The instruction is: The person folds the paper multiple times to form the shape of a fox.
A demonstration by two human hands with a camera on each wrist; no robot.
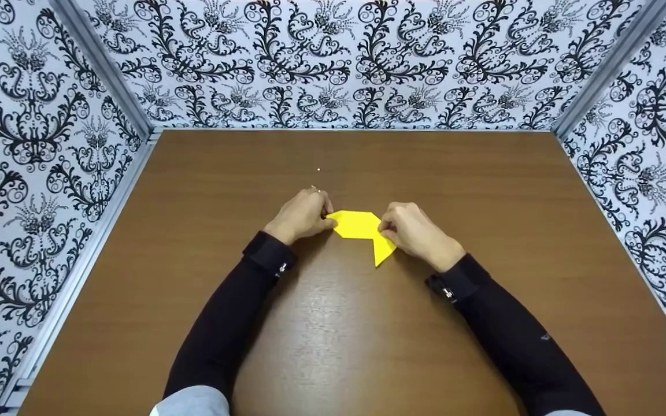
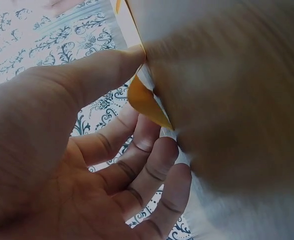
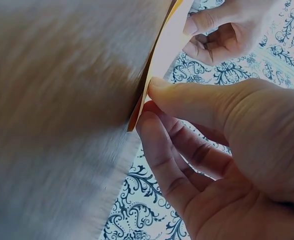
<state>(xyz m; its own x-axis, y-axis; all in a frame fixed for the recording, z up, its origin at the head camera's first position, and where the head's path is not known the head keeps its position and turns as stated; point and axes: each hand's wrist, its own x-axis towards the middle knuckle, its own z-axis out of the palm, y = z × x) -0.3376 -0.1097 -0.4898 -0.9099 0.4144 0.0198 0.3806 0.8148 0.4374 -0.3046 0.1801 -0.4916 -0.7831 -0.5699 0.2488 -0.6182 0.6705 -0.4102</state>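
Observation:
A folded piece of yellow paper [image 1: 357,224] lies low over the middle of the table, with a pointed flap turned down toward the person at its right end. My left hand [image 1: 303,212] pinches the left tip. Seen from the left wrist, the thumb rests at the paper's edge and an orange-looking curled corner [image 2: 147,104] of the paper stands by the fingers. At the right end, my right hand [image 1: 417,230] grips the paper beside the flap, covering part of it. The right wrist view has the thumb on top of the paper [image 3: 167,45] and fingertips at its edge.
The brown wooden table [image 1: 333,323] spreads out around both hands. Behind it and on both sides stand panels [image 1: 333,63] with a black scroll pattern, joined by metal rails [image 1: 102,63]. A tiny white speck [image 1: 318,169] lies beyond the left hand.

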